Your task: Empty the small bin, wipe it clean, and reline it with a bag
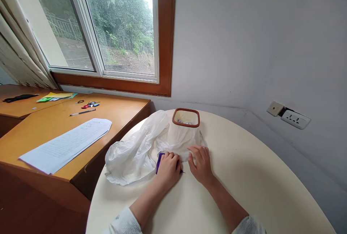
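We are counting two hands over one round cream tabletop [244, 179], along with one purple piece [159, 161], one rectangular container [186, 125] with a brown rim, and a spread of white plastic [130, 161] that we are not managing to count as one bag or two. On the wooden tabletop [124, 109] to the left, we are counting one pen [82, 112], one sheaf of printed paper [70, 145] and one small black ring [80, 101]. On the wall, we are finding two socket plates, one square [275, 108] and one long [295, 119].

We are seeing the purple piece as deep violet, showing a straight edge, with most of it hiding under the left hand [169, 169]; it is lying near the front of the plastic. The plastic is looking thin, cloudy and crumpled, bunching around the container's front and trailing leftward. Small pale bits are showing inside the container.

The left grip is curling palm down over the purple piece; we are unable to tell whether it is clamping or merely pressing. The right hand [201, 163] is keeping thumb and fingers apart, hovering or resting by the plastic's edge.
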A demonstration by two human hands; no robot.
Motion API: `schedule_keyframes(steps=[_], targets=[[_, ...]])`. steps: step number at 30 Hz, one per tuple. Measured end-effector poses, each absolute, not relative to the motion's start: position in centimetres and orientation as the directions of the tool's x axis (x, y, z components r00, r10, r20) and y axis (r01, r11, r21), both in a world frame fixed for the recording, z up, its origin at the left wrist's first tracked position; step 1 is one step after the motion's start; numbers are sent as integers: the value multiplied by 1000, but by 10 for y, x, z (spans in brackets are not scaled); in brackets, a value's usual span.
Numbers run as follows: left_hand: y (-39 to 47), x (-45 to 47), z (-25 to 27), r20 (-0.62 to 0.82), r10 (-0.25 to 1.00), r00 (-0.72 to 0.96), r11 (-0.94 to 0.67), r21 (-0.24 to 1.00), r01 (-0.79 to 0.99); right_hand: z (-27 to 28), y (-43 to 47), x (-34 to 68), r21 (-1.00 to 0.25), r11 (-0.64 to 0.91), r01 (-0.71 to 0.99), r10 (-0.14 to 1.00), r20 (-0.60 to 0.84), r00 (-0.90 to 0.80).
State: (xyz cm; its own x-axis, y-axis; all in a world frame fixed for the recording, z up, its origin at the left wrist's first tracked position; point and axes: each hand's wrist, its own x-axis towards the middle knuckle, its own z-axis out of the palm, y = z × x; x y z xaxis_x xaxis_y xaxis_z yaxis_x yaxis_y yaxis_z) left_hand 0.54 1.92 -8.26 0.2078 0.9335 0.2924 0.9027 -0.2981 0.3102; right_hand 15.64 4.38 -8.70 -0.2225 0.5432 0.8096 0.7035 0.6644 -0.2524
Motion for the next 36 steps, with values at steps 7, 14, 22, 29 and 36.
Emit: schedule_keyframes(steps=[7, 14, 22, 29, 36], targets=[[19, 5, -81, 275, 937, 217, -297, 295, 908, -81, 70, 159, -231, 562, 794, 506, 856, -109], [19, 5, -79, 245, 941, 234, -298, 272, 915, -56, 83, 149, -203, 528, 824, 544, 826, -145], [21, 5, -79, 181, 957, 227, -268, 251, 930, -41, 86, 145, -223, 505, 834, 600, 786, -153], [20, 4, -77, 150, 963, 225, -256, 243, 936, -28, 78, 145, -260, 494, 829, 609, 784, -118], [20, 4, -78, 167, 960, 224, -261, 241, 935, -27, 79, 146, -237, 587, 774, 601, 768, -221]])
